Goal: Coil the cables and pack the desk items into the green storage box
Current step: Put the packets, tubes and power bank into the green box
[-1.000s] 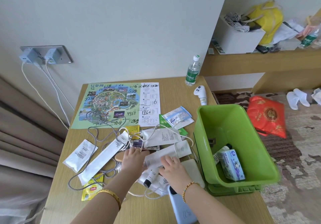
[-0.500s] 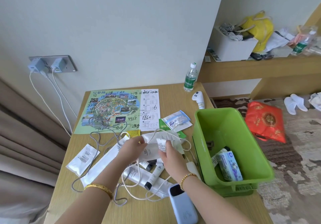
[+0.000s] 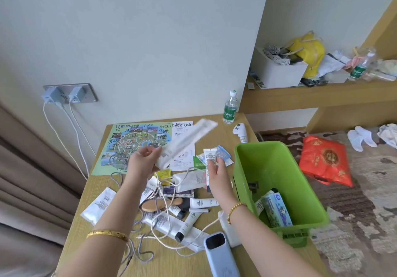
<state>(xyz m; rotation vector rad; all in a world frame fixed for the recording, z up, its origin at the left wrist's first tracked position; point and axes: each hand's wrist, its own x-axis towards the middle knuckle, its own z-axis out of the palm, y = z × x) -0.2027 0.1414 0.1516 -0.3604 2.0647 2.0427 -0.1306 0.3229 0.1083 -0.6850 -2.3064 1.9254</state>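
Just beside green storage box (image 3: 277,169), right hand (image 3: 217,171).

Desk (image 3: 90,193): storage box (image 3: 300,216) at 3 o'clock edge; map (image 3: 129,145) at 12; cables (image 3: 163,223), tubes (image 3: 202,203) centre; power bank (image 3: 221,255) at 6.

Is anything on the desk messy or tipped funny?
Yes. The white cable and grey cable lie tangled, uncoiled, over the tubes and hairbrush. The green storage box overhangs the desk's edge.
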